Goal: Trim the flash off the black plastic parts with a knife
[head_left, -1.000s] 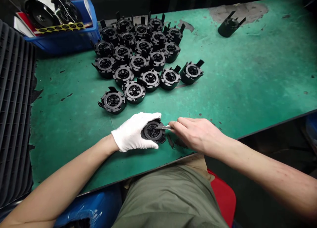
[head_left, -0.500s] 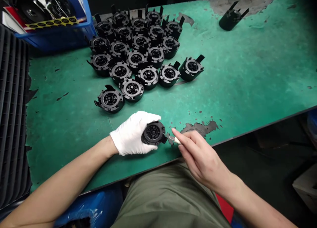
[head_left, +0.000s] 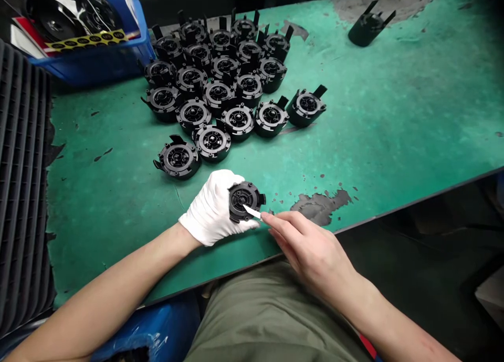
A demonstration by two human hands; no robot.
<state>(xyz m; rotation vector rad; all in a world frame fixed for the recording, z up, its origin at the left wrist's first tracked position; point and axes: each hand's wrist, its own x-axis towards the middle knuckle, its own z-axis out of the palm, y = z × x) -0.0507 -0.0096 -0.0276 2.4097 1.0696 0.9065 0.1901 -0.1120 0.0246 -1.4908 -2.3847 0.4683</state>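
Observation:
In a white glove, my left hand [head_left: 210, 207] is wrapped round a black round plastic housing [head_left: 244, 194], its ribbed face turned up toward me. My bare right hand [head_left: 307, 244] grips a small knife [head_left: 252, 211] with a pale blade; most of its handle is hidden in the fingers. The blade's tip lies over the middle of the housing's face; whether it touches cannot be made out. Several similar black housings [head_left: 238, 119] stand grouped on the green table beyond my hands, many with upright tabs.
At the back left a blue bin [head_left: 98, 63] holds black round parts and papers. Black ribbed trays [head_left: 23, 194] are stacked along the left edge. One housing [head_left: 368, 29] stands apart at the far right. The green tabletop [head_left: 394, 115] has worn dark patches, and its front edge runs near my lap.
The knife tip has moved left from the housing's side tab to over its face. My left hand has turned the housing slightly, bringing its tab upward.

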